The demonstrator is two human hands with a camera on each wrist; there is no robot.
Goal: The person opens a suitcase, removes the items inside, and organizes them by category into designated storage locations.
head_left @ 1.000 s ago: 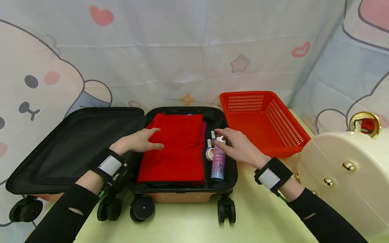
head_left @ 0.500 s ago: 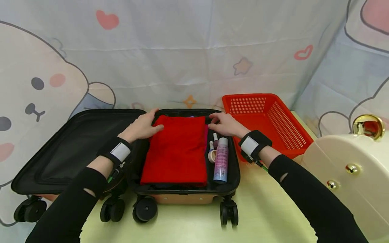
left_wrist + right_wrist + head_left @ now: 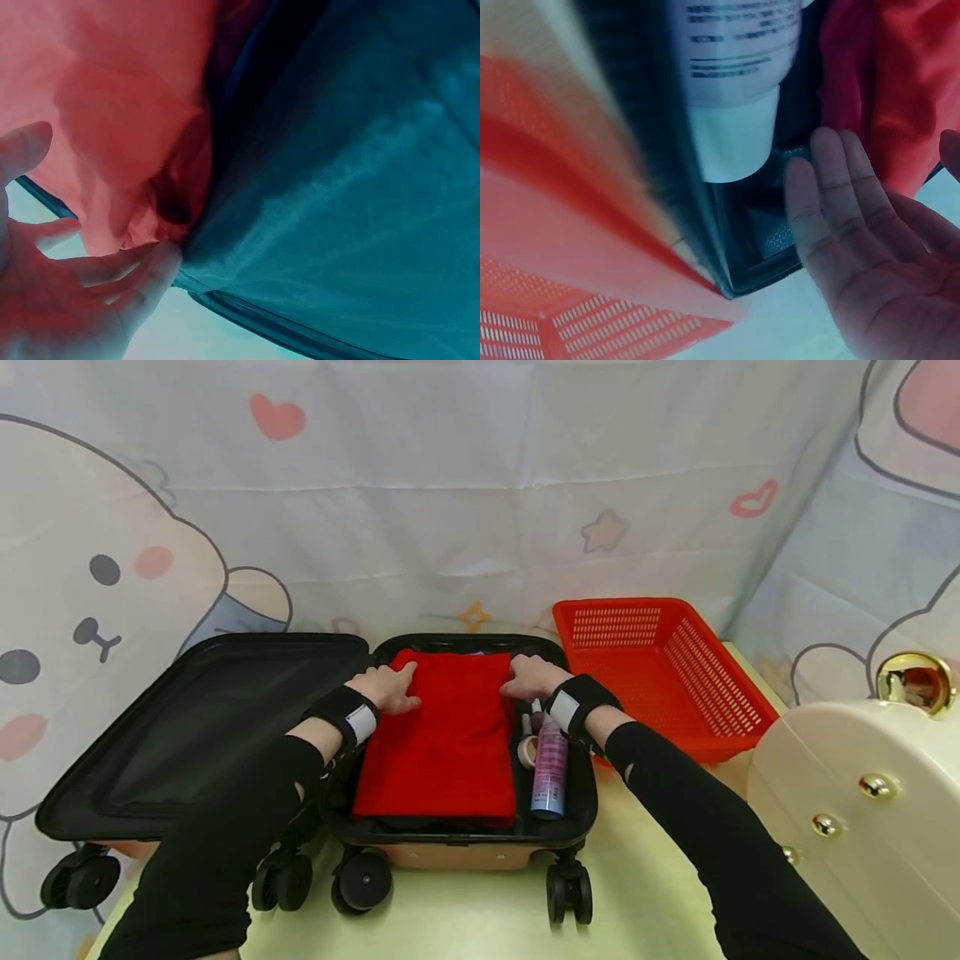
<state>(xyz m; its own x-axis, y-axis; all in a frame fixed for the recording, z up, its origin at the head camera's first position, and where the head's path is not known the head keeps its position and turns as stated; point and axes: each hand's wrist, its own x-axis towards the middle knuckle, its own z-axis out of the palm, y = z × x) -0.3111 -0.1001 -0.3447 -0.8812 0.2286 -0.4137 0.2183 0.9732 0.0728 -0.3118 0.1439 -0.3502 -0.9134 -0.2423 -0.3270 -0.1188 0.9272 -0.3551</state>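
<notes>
A folded red cloth [image 3: 442,752] lies in the right half of an open black-lined suitcase [image 3: 457,839]. My left hand [image 3: 386,687] is at the cloth's far left edge, fingers extended; in the left wrist view its fingertips [image 3: 166,255] touch the red fabric. On the opposite side, my right hand [image 3: 534,677] is at the far right edge. The right wrist view shows those fingers [image 3: 840,180] straight between the suitcase wall and the cloth, beside a magenta cloth [image 3: 847,67]. Along the right side lies a pink-and-blue spray can [image 3: 551,772], partly covered by my wrist.
Next to the can are a pale ring-shaped roll [image 3: 527,750] and small white-capped bottles [image 3: 536,714]. The suitcase lid [image 3: 217,735] lies open to the left. A red plastic basket [image 3: 660,677] stands behind on the right, near a cream case with gold studs [image 3: 862,793].
My right hand has moved from above the spray can to the cloth's far right edge. My left hand has shifted slightly right, onto the cloth's far left edge.
</notes>
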